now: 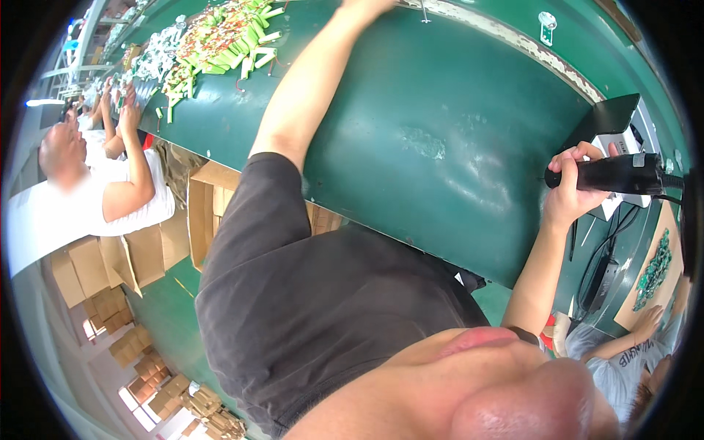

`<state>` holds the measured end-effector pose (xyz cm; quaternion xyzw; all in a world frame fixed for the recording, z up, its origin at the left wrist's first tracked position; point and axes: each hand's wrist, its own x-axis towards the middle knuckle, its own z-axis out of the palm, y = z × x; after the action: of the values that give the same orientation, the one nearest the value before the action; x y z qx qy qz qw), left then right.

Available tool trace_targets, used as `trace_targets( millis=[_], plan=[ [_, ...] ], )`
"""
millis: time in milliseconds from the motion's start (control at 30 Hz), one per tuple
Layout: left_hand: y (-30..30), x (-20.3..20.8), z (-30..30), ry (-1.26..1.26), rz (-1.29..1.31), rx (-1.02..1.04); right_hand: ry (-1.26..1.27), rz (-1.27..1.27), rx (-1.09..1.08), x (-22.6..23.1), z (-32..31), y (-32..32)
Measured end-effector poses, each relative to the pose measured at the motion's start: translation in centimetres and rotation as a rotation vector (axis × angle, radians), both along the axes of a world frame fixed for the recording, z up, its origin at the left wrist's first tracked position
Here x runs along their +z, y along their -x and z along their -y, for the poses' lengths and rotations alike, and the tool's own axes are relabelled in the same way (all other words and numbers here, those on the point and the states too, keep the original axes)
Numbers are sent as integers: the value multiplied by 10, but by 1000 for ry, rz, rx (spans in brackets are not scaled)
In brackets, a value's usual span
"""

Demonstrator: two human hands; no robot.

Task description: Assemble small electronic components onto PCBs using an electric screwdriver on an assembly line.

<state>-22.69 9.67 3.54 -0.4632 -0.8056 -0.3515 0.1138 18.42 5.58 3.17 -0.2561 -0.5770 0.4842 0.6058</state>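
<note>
My right hand [568, 183] is closed around a black cylindrical power tool [623, 174], which looks like an electric screwdriver, with a cable leaving its rear end. The tool is held above the right part of the green tabletop [411, 191], its narrow end pointing left. My left arm stretches across the table to the far edge, where my left hand [367, 6] is partly cut off by the top of the picture. Its fingers are out of sight. Near that hand, a small thin metal piece [425, 13] lies at the far edge.
Light green cylinders with red wires [227, 40] are heaped at the far left, beside clear plastic parts [158, 55]. A black-and-white box [616, 128], a black adapter [606, 282] and a board of green pieces [653, 271] lie right. People sit on both sides. Cartons [158, 249] stand left.
</note>
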Motion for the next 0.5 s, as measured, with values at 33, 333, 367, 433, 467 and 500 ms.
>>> trace_targets(
  millis=[33, 333, 367, 433, 467, 500],
  plan=[
    [-18, 9, 14, -30, -55, -185, 7, -3, 4, 0, 0, 4],
    [-137, -2, 136, 191, -83, -849, 5, 19, 0, 5, 5, 8],
    [-136, 6, 136, 189, -10, -867, 12, 21, -6, 4, 5, 7],
    [-120, 22, 128, 181, 103, -872, 3, 7, 14, 2, 5, 5],
    [-94, 25, 112, 212, 25, -822, 11, 5, 8, 3, 5, 5],
    [-70, 37, 92, 329, 57, -717, 2, 15, -1, 5, 4, 3]
  ],
)
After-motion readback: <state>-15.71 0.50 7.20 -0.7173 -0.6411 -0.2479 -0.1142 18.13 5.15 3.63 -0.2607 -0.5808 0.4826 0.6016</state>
